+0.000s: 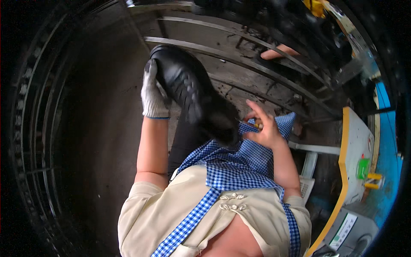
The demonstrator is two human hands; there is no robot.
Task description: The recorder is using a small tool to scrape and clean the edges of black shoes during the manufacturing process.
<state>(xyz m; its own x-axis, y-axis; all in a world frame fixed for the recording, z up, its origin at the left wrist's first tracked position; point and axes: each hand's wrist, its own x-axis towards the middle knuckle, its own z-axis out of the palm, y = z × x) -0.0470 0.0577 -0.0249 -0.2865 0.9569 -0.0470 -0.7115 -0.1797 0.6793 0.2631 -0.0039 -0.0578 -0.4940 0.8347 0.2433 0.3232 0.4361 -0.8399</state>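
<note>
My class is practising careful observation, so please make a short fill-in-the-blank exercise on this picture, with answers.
1. The left hand wears a mainly ____ glove.
2. It holds a ____ shoe.
3. The bare hand is the person's ____ one.
4. The checked apron is white and ____.

Missing words: white; black; right; blue.

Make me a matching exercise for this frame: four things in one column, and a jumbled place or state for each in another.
Things:
1. White knitted glove
2. Smooth black round-toed shoe
3. Blue-and-white checked cloth apron
4. Small green boxy object

Places or states:
A. Worn over a cream short-sleeved top
B. Beside a small yellow object, at the picture's right
C. Worn on the left hand
D. Gripped near its toe, which points away from the wearer's body

Pairs: 1-C, 2-D, 3-A, 4-B
</note>
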